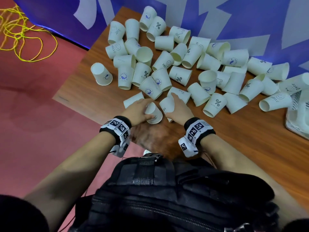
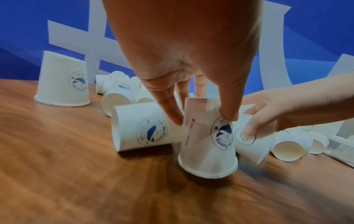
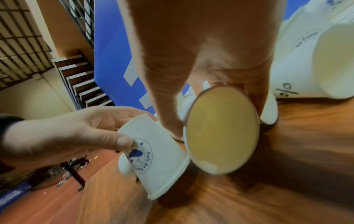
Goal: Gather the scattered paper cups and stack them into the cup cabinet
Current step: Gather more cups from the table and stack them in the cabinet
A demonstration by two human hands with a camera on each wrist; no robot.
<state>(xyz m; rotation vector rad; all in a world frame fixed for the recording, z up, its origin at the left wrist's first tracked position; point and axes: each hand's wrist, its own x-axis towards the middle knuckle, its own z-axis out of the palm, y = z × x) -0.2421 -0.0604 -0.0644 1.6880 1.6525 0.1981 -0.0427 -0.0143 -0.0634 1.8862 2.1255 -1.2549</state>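
The left hand (image 1: 137, 109) gripped an upside-down whale-logo cup (image 2: 207, 141), thumb and fingers (image 2: 170, 109) curled round its walls near the closed base, its rim tilted just above the table (image 1: 217, 139); the print was a blue whale inside a ring of letters. Just beside it the right hand (image 1: 178, 108) held a second cup (image 3: 220, 130) lying sideways, fingers wrapped over its side and its pale yellowish mouth turned toward the wrist camera, a smiley outline faint on its wall. Around both hands the scattered cups (image 1: 177, 67) covered the far half of the brown wood-grain top, most on their sides, a few standing inverted, white with navy percent signs, "HELLO" smileys and whale badges, several touching or overlapping. At the right edge lay a white striped heap (image 1: 299, 113), too blurred to make out. Behind the table hung a blue banner (image 1: 242, 15) with large white shapes, and the floor (image 1: 36, 106) to the left was red, with yellow cord (image 1: 21, 34) looped on it. The right wrist view showed wooden stairs (image 3: 82, 84) beyond the banner
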